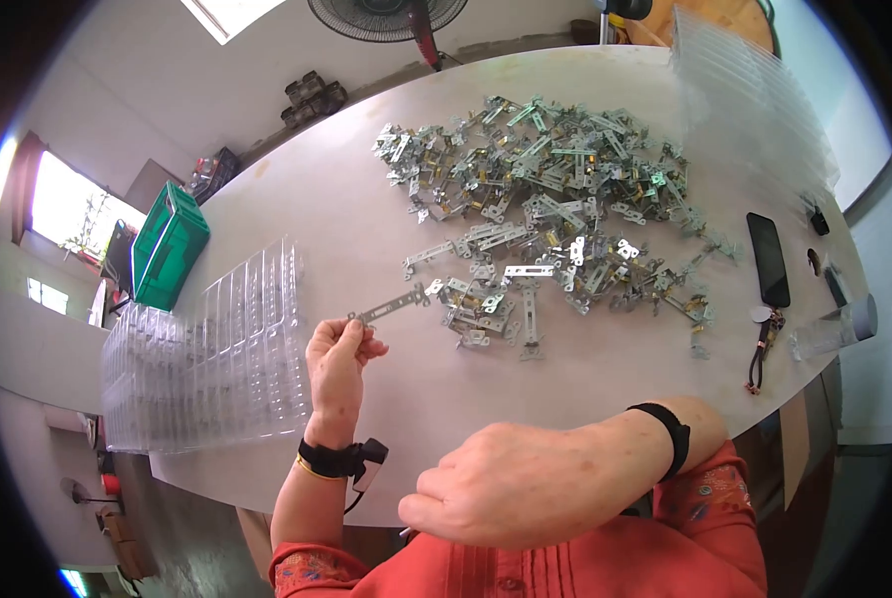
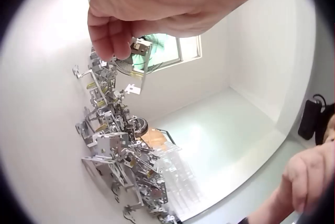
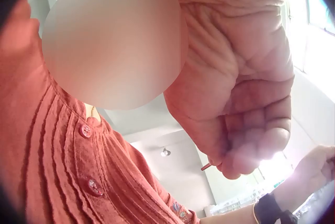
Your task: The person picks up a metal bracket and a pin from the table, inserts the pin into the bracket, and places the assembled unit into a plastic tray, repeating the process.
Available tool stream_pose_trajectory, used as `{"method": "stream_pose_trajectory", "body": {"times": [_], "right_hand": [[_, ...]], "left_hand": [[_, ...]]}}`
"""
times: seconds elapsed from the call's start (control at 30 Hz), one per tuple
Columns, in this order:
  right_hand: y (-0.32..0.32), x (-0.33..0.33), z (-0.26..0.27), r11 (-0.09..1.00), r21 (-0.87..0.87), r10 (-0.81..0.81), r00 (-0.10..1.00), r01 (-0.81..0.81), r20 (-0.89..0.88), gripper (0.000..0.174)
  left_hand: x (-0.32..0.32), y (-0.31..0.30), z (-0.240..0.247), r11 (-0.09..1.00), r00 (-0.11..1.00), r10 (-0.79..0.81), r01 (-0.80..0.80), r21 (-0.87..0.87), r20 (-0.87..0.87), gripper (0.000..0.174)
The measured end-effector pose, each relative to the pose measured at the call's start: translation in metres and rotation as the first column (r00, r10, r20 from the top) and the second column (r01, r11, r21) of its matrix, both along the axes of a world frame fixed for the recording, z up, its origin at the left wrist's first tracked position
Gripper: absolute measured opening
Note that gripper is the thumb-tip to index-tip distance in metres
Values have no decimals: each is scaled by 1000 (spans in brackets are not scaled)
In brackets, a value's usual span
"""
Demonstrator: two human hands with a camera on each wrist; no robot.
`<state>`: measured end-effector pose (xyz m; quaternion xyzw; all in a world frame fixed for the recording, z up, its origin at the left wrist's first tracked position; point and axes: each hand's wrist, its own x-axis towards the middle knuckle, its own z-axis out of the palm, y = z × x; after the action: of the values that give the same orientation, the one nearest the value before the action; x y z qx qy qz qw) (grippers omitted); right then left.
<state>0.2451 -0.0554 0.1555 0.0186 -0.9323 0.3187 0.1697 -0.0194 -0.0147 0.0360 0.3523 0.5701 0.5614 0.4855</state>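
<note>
My left hand [image 1: 336,364] pinches one end of a long, flat slotted metal bracket [image 1: 394,303] between thumb and fingers, above the table left of the pile. In the left wrist view this bracket [image 2: 146,70] hangs from the fingertips, with a small boxy metal part at its top. My right hand [image 1: 506,483] is in front of the chest, its fingers curled toward the palm [image 3: 235,77]. A thin reddish rod end [image 3: 206,167] pokes out beside its fingertips; the rest is hidden by the hand. A big pile of similar metal brackets [image 1: 555,164] covers the table's middle and back.
Stacked clear plastic trays [image 1: 216,349] stand at the left, with more clear trays [image 1: 750,110] at the back right. A green crate [image 1: 170,247] is beyond the left edge. A phone [image 1: 768,259], keys [image 1: 762,344] and a clear cylinder [image 1: 835,329] lie on the right.
</note>
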Motion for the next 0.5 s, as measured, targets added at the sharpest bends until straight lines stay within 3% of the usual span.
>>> {"method": "stream_pose_trajectory", "body": {"times": [0.2, 0.27, 0.3, 0.33, 0.37, 0.5], "right_hand": [[2, -4, -3, 999, -31, 28, 1000, -27, 13, 18], [2, -4, -4, 999, -37, 29, 999, -29, 13, 17], [2, -4, -6, 999, -30, 21, 999, -20, 25, 15], [2, -4, -7, 1000, -24, 11, 999, -10, 36, 14], [3, -4, -6, 1000, -25, 18, 999, -17, 37, 14], [7, -7, -5, 997, -75, 7, 997, -2, 79, 12]], "left_hand": [[-20, -24, -10, 992, 999, 14, -20, -124, -44, 14], [-23, -25, 2, 927, 927, -186, 57, -371, -325, 16], [-24, -28, 1, 928, 929, -180, 50, -370, -324, 16], [-23, -33, -1, 959, 715, -216, 29, -281, -665, 17], [-22, -36, -3, 980, 389, -194, 45, -192, -901, 19], [4, -32, 15, 993, 330, -29, 115, 9, -943, 22]]}}
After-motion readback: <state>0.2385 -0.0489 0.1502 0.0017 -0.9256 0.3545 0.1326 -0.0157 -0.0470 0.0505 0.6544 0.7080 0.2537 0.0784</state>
